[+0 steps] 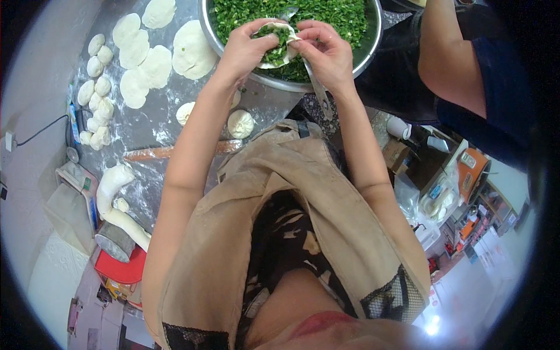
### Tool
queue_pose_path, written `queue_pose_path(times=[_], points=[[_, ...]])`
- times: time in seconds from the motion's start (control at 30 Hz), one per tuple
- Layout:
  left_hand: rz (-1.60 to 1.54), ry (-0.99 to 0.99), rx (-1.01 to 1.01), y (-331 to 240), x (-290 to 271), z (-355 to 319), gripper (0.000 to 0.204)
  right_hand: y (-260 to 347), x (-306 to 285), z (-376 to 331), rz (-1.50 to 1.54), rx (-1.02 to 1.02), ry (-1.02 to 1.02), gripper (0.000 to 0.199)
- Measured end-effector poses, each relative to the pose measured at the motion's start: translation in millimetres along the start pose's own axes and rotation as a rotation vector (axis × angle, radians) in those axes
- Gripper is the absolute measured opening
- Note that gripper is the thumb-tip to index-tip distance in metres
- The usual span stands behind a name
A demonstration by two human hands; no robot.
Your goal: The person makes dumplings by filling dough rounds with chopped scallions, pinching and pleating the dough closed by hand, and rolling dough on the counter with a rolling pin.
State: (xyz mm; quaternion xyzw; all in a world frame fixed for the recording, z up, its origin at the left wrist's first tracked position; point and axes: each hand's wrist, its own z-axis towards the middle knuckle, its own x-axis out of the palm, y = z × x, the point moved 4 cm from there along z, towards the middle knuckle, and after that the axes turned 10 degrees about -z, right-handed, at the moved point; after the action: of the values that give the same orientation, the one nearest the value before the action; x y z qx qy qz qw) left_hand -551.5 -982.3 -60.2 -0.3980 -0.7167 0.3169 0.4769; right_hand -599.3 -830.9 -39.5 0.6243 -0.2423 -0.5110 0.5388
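1. Above a steel bowl (280, 85) of chopped greens (344, 26), a filled dough wrapper (291, 53) rests in the curled left hand (245, 49), thumb on the filling; the right hand (329, 55) pinches its rim.
2. Small, even pinches, with greens kept off the edge, should hold best.
3. Beyond: a floury table (157, 111), dough rounds (194, 49), a rolling pin (146, 153); another person's arm (446, 64) at right.

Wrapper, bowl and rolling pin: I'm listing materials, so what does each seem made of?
Wrapper: likely soft dough, pale, matte and bending. Bowl: probably stainless steel, polished, judging by its shiny silver rim. Rolling pin: perhaps wood, dull-surfaced, judging by its brown colour; grain isn't clear.
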Motion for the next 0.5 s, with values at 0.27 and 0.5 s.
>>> queue_pose_path(times=[0.27, 0.5], points=[[0.283, -0.113, 0.065, -2.1, -1.0, 0.8, 0.036, 12.0, -5.3, -5.5, -0.283, -0.096, -0.166, 0.010], [-0.144, -0.002, -0.080, -6.4, -5.2, 3.4, 0.032, -4.8, -3.1, -0.8, 0.099, 0.042, -0.092, 0.019]])
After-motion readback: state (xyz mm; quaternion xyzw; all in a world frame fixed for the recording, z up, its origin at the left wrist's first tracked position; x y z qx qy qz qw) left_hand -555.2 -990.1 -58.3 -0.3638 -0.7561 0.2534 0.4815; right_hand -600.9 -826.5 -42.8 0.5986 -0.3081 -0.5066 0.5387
